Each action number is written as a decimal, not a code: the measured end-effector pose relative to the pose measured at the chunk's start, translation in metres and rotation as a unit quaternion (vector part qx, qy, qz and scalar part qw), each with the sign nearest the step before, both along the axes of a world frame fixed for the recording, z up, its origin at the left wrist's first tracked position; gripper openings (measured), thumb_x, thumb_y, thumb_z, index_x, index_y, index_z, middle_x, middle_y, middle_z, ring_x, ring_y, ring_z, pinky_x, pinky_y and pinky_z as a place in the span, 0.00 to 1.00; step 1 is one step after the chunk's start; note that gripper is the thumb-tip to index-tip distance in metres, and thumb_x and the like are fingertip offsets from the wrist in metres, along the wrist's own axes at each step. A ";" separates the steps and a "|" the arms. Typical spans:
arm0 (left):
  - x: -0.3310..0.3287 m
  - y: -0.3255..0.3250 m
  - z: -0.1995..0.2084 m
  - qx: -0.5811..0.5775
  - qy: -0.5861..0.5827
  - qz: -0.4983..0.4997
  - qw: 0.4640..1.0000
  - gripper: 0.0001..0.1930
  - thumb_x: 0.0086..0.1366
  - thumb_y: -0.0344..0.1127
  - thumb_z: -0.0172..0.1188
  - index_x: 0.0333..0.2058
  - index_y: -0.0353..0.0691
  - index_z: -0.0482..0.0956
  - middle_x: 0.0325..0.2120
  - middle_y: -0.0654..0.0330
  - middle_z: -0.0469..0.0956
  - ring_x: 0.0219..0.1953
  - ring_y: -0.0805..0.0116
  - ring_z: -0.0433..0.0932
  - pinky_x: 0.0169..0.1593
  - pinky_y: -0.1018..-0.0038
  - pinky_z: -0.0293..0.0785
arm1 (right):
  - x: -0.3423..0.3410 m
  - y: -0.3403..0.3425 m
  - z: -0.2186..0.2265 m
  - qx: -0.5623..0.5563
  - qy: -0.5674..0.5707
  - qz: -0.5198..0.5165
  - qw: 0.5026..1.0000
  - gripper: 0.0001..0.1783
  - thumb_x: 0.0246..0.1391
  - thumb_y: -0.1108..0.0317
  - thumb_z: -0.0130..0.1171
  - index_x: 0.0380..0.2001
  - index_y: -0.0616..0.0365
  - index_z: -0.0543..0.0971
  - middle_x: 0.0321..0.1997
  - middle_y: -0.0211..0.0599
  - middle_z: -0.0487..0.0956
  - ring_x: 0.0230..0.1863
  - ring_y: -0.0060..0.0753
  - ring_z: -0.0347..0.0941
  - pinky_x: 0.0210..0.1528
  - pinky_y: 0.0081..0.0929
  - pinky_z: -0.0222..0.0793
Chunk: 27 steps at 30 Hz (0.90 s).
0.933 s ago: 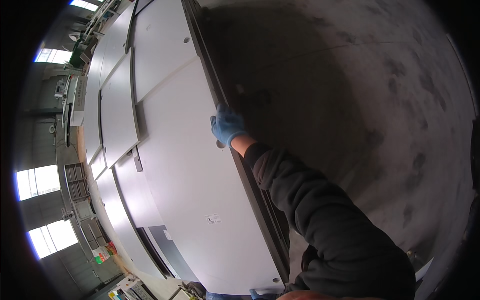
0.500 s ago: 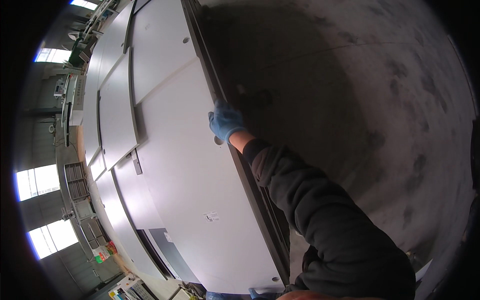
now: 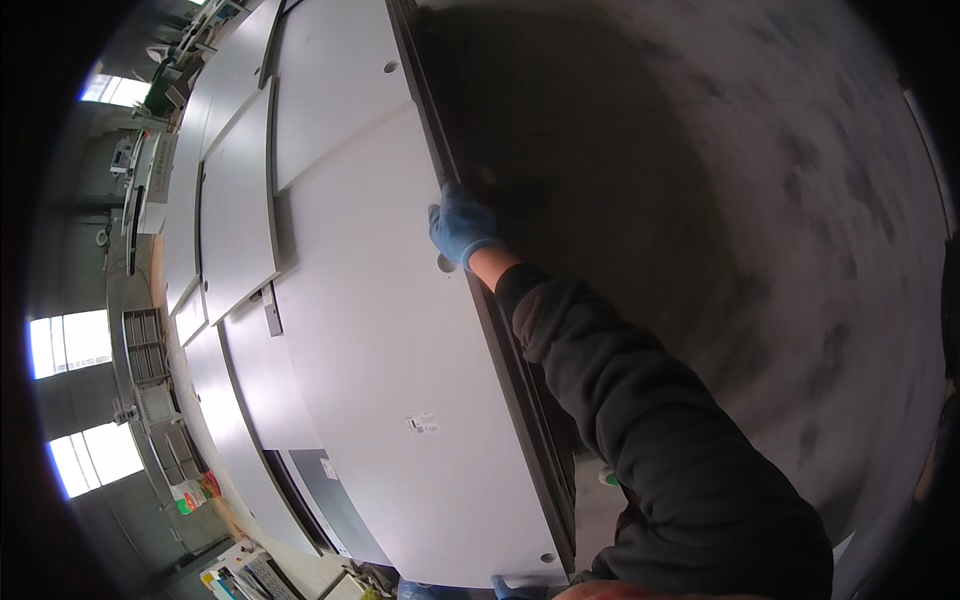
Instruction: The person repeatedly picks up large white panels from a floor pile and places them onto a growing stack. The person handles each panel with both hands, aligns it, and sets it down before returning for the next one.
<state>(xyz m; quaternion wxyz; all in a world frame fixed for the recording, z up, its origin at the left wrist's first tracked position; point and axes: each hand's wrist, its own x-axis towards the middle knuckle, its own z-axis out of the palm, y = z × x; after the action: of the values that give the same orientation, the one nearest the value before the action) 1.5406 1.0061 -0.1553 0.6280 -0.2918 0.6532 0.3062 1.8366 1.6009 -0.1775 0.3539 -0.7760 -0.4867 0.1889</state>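
Observation:
A large white panel (image 3: pixel 400 330) with a dark edge, a round hole near each end and a small label (image 3: pixel 422 423) lies flat on a stack. My right hand (image 3: pixel 463 226), in a blue glove, grips its right long edge beside one hole. Its thumb rests on top, and its other fingers go over the edge, partly hidden. At the near end, my left hand (image 3: pixel 508 588) shows only as a bit of blue glove on the panel's edge by the other hole. Most of that hand is cut off by the frame.
More white panels (image 3: pixel 240 200) overlap to the left and beyond. A grey panel (image 3: pixel 335 500) shows beneath at the near left. Concrete floor (image 3: pixel 780 250) extends to the right, partly in shadow. Metal racks (image 3: pixel 148 350) and a coloured bag (image 3: pixel 192 492) stand along the far left.
The view has turned a little, so panels and background sit slightly higher. My right hand keeps its grip by the hole. A green-and-white spot now shows on the floor beside my arm.

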 end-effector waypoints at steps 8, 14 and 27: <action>-0.003 -0.027 0.017 -0.009 -0.006 0.014 1.000 0.46 0.68 0.75 0.39 0.71 0.43 0.57 0.68 0.48 0.65 0.66 0.47 0.66 0.67 0.49 0.63 | 0.017 0.001 0.018 -0.097 0.014 0.072 0.993 0.20 0.63 0.54 0.49 0.51 0.55 0.68 0.48 0.48 0.80 0.49 0.50 0.78 0.50 0.45 0.74; 0.002 -0.035 0.022 -0.015 -0.004 0.018 1.000 0.46 0.68 0.75 0.38 0.71 0.44 0.57 0.68 0.49 0.64 0.66 0.47 0.66 0.68 0.49 0.63 | 0.025 0.002 0.030 -0.070 0.025 0.066 0.995 0.17 0.64 0.55 0.48 0.48 0.55 0.69 0.46 0.47 0.81 0.48 0.49 0.80 0.49 0.45 0.75; 0.003 -0.043 0.031 -0.015 -0.011 0.029 0.999 0.47 0.68 0.76 0.37 0.72 0.45 0.57 0.69 0.49 0.63 0.67 0.47 0.65 0.69 0.48 0.62 | 0.012 0.016 0.002 0.010 -0.002 0.007 1.000 0.15 0.62 0.57 0.48 0.45 0.55 0.71 0.41 0.50 0.81 0.44 0.55 0.79 0.50 0.49 0.73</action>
<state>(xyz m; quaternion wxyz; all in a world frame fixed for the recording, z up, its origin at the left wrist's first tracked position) 1.5436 0.9627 -0.1243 0.6214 -0.3239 0.6419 0.3114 1.8491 1.6169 -0.1750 0.3590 -0.7697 -0.4946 0.1847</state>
